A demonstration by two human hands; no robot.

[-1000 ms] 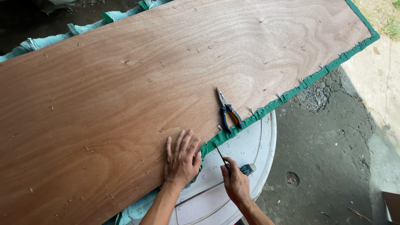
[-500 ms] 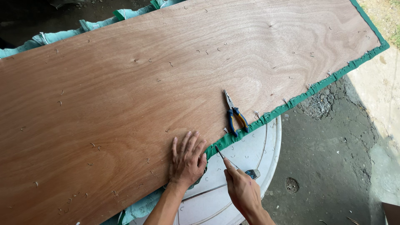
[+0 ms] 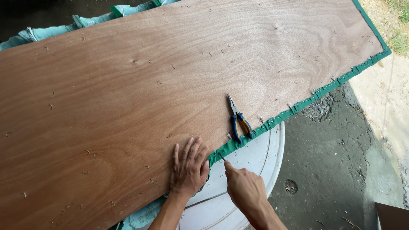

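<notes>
The left hand lies flat on the board, palm down, fingers spread and pointing to 12 o'clock, close to the board's near edge. At 3 o'clock from it, just beside, the right hand is closed in a fist around a thin tool; the tool's tip points to 11 o'clock and meets the green fabric that wraps the board's edge. How the fingers sit on the handle cannot be told, as the back of the hand hides them.

Pliers with blue and yellow handles lie on the board at 1 o'clock from the hands, near the fabric edge, jaws shut and pointing to 12 o'clock. Loose staples dot the board. A white round tub stands under the edge, below the right hand.
</notes>
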